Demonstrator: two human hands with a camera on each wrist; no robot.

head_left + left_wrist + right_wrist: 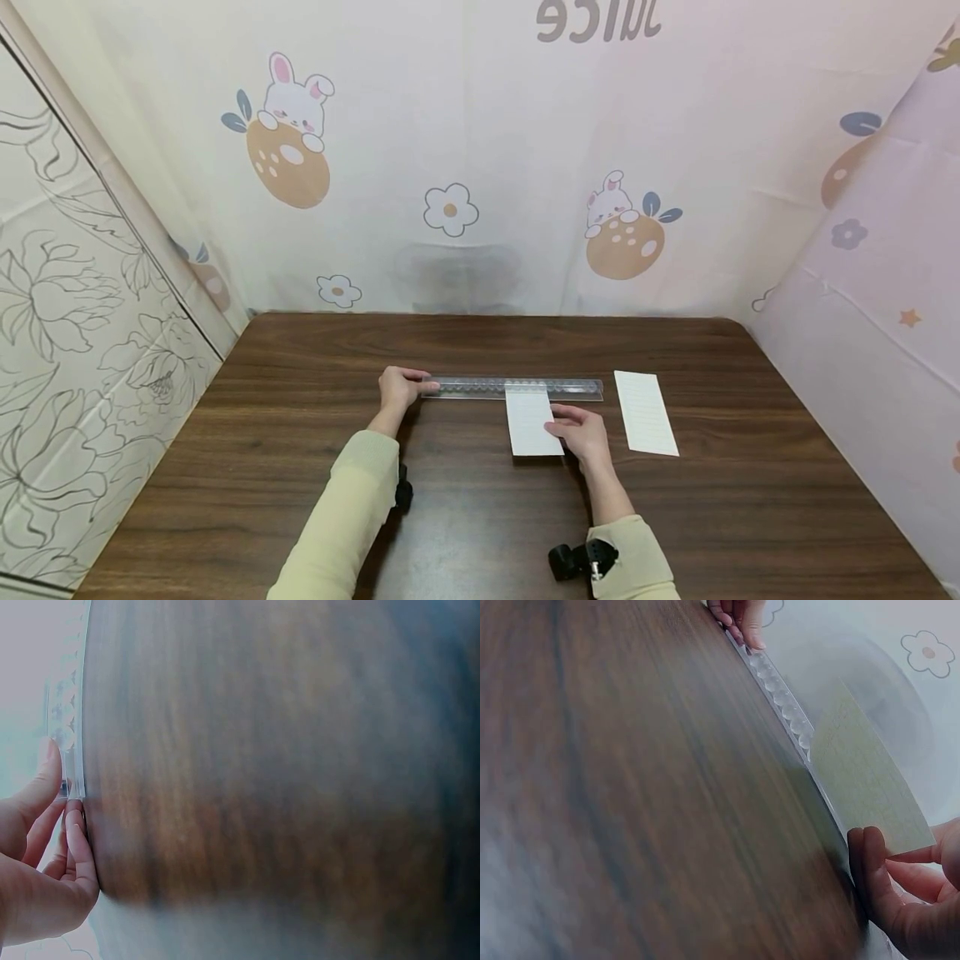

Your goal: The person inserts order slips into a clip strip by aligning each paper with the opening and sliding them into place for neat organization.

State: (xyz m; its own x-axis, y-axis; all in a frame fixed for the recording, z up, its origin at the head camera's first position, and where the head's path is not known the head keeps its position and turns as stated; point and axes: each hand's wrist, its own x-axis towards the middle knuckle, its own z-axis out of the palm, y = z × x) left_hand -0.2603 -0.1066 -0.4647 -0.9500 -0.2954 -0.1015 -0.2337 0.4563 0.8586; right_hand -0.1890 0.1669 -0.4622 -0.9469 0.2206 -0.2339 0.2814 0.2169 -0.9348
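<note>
A pale curtain (487,125) printed with rabbits, orange fruit and flowers hangs behind the desk's far edge, and a white panel (75,333) with outlined blossoms stands along its left edge. The brown wood-grain desk (300,433) carries everything else. Two pale yellow sleeves, the left sleeve (341,508) and the right sleeve (637,558), reach in over the near edge.

A long, clear plastic strip (472,388) with a row of scalloped bumps lies roughly parallel to the far edge, about midway between the left and right edges. The held paper slip (529,425), white with faint lines, overlaps the strip's right half with its far end; whether it sits in the strip or just against it, I cannot tell. A dark shadow shows under its near end. The loose paper slip (647,414) lies just beyond the strip's right end, toward the far right corner.

The right hand (585,433) pinches the held slip by its right side, near the lower corner. The left hand (401,390) grips the strip's left end between thumb and fingers. Black wrist cameras (592,558) sit at both cuffs.
</note>
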